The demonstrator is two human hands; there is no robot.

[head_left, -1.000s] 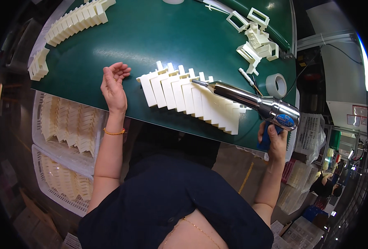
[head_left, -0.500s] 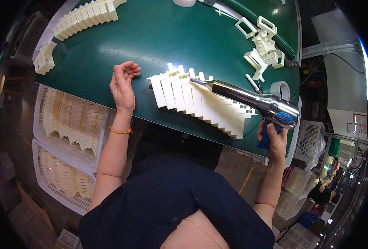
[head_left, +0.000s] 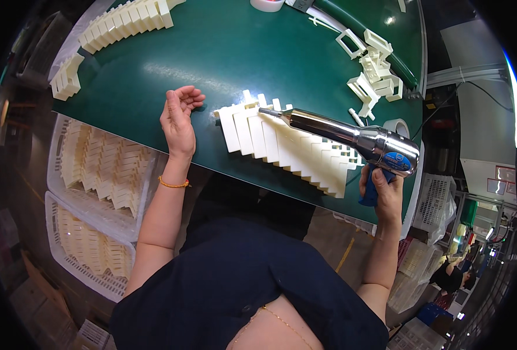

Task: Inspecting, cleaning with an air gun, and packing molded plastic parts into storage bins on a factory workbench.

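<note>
While the right hand wraps round the blue grip of a pistol-shaped tool near the right front corner of the table, the left hand hovers just inside the front edge, palm turned inward, fingers loosely curled and holding nothing; between them the row of cream blocks slants along the front edge; the tool's narrow tip stands at the row's far side, though I cannot tell whether it touches; compared with a second ago, the tip sits closer to the row's left end; the tool's barrel is polished, mirror-like metal; the blocks look like smooth plastic, flat-faced and overlapping in steps, with small pegs behind; open rectangular frames heap near the right edge.
</note>
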